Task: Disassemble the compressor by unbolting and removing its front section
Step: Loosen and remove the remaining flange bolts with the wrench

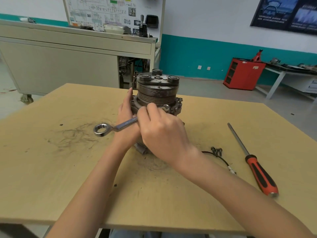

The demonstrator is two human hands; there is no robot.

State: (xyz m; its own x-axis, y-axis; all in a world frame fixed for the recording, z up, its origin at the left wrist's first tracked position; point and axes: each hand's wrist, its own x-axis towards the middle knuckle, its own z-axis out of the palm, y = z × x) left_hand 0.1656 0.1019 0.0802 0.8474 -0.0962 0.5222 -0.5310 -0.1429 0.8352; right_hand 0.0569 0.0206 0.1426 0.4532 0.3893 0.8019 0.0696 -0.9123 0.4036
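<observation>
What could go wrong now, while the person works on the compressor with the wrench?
1. The wrench, gripped by the right hand, could slip; the left hand lies against the compressor just beside it and might be struck.
2. The compressor stands on the table with no clamp visible, so it may twist or tip.
3. The loose bolts lie near the working arm and could be knocked away.
</observation>
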